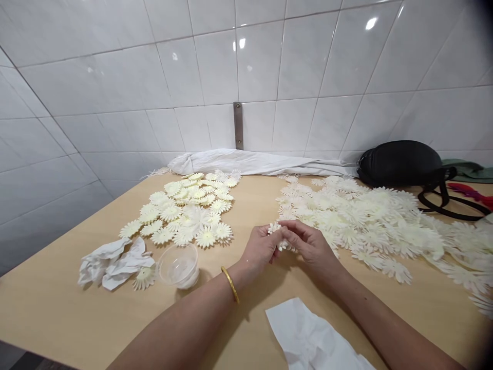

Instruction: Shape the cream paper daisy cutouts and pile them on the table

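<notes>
Several crumpled white tissues [115, 264] lie at the left of the pale wooden worktop [77, 318], with one cream daisy-shaped cutout [145, 277] touching their lower edge. Just to the right stands an upturned-looking clear plastic cup [178, 265], though its exact position is hard to tell, and behind it spreads a loose pile of cream flower cutouts [185, 210]. Next comes the left hand [262, 249], a gold bangle [230, 284] on its wrist, and the right hand [311, 246]. Both hands are drawn close together above the worktop, fingers curled and pinching a small bunched flower cutout [275, 237] between them, with part of it showing on either side of the fingertips. Below the right hand lies a flat, creased white tissue [308, 334]. Further right, a much larger heap of flat cream cutouts [365, 226] runs off the edge of the view. A long white cloth [246, 162] lies along the tiled wall [115, 87] behind, below a metal strip [238, 126]. At far right sit a black bag [400, 163] with its looped strap [450, 205], a green cloth [462, 169] and a red item [472, 192].
</notes>
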The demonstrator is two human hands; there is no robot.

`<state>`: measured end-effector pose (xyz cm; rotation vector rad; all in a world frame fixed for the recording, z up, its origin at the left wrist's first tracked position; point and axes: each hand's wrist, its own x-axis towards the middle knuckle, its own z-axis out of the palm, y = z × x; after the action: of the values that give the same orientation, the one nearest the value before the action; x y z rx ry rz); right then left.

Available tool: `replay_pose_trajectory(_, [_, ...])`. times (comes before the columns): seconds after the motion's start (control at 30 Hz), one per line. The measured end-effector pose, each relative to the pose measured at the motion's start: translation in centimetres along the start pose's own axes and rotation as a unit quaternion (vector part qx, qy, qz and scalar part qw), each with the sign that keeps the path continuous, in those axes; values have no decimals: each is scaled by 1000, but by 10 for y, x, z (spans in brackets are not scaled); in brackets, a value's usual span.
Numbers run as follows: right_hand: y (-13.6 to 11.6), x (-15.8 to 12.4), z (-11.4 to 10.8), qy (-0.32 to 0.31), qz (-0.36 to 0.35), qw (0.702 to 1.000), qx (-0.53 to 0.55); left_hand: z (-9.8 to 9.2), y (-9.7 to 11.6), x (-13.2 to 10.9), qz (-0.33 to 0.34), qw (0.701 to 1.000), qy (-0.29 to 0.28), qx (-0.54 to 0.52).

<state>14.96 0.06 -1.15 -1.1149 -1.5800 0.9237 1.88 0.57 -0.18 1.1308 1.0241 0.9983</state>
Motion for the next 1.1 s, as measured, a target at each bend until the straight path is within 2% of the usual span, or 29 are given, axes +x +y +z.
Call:
replay_pose_trajectory(0.07, [1, 0, 2, -19, 2, 999, 39, 1, -2, 0, 5, 1000, 8, -1])
replay_pose_trajectory(0.17, [2, 0, 3, -6, -3, 998, 61, 3, -5, 1, -2, 1000, 13, 2])
replay_pose_trajectory(0.3, [2, 0, 1, 19, 7, 1000, 19, 5, -5, 0, -60, 998, 8, -20])
replay_pose_trajectory(0.37, [1, -1, 1, 40, -2, 999, -21, 4, -5, -1, -70, 997, -14, -40])
replay_pose_trajectory(0.53, [3, -2, 4, 66, -30, 989, -126, 2, -8, -3, 5, 997, -63, -50])
replay_pose_trajectory(0.63, [8, 1, -1, 136, -63, 959, -239, 2, -8, -3, 13, 995, -81, -50])
replay_pose_trajectory(0.73, [14, 8, -16, 224, -77, 904, -356, 2, -9, -2, -16, 995, -82, -44])
replay_pose_trajectory(0.83, [19, 13, -28, 273, -86, 848, -446, 0, -10, 0, -27, 995, -75, -64])
replay_pose_trajectory(0.87, [19, 14, -29, 280, -92, 839, -457, -1, -11, 1, -27, 994, -75, -71])
replay_pose_trajectory(0.93, [17, 13, -27, 269, -110, 852, -436, -2, -12, 2, -28, 994, -72, -76])
replay_pose_trajectory(1.0, [13, 10, -21, 232, -120, 893, -368, -3, -12, 4, -27, 995, -59, -76])
replay_pose_trajectory(1.1, [7, 6, -12, 180, -72, 954, -229, -3, -10, 5, -20, 996, -35, -74])
